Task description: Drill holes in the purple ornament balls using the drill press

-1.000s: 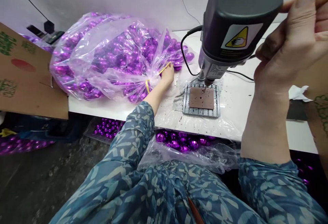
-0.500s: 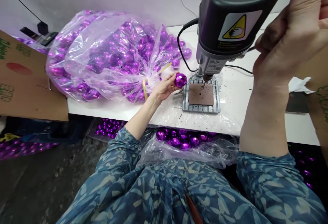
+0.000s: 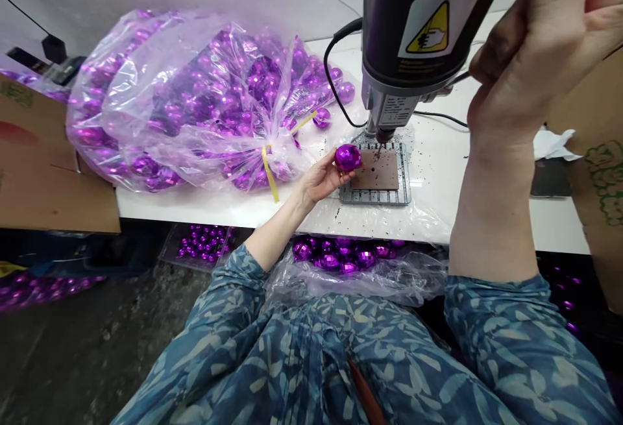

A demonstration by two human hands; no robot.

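Observation:
My left hand [image 3: 325, 178] holds a shiny purple faceted ball ornament [image 3: 347, 157] between thumb and fingers, at the left edge of a brown board [image 3: 384, 178]. That board, with a small dark hole in it, lies on the slotted metal base [image 3: 403, 196] of a bench drill press [image 3: 413, 29]. The drill bit [image 3: 379, 151] points down just right of the ball, apart from it. Up at the machine's right side, my right hand [image 3: 545, 42] is closed around what appears to be the drill press handle, mostly hidden by the fingers.
A large clear bag [image 3: 195, 94] of purple balls lies on the white table [image 3: 428, 211], tied with yellow strap [image 3: 269, 172]. More balls [image 3: 341, 256] sit in plastic below the table edge. Cardboard boxes [image 3: 48, 159] flank both sides. Dark shavings dot the base; a black cable [image 3: 335, 87] loops beside the drill.
My left hand has brought the ball rightward, closer to the drill bit and over the board's left edge. My right hand keeps its place at the machine; the camera view has shifted slightly.

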